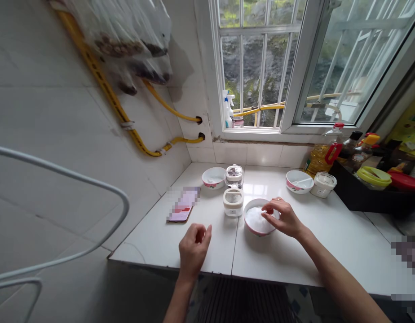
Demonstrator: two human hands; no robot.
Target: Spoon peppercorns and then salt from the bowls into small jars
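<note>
The right hand (282, 217) is hovering over the near bowl (259, 231), its thumb and fingertips closing almost together above the white contents (255, 218); whether they are pinching anything, one cannot tell. That bowl is sitting midway along the counter (288, 264), between its front and back edges; the left hand (194, 246) is curling its fingers in by the thumb above the front edge, left of the bowl, and its grip is not showing clearly. The near jar (233, 204) is standing just left of the bowl, the far jar (234, 175) behind it; a phone (183, 205) is lying towards the left edge; another bowl (213, 178) is resting near the back left corner; a bowl with a white spoon (299, 183) is standing towards the back right, beside a third jar (323, 185).
</note>
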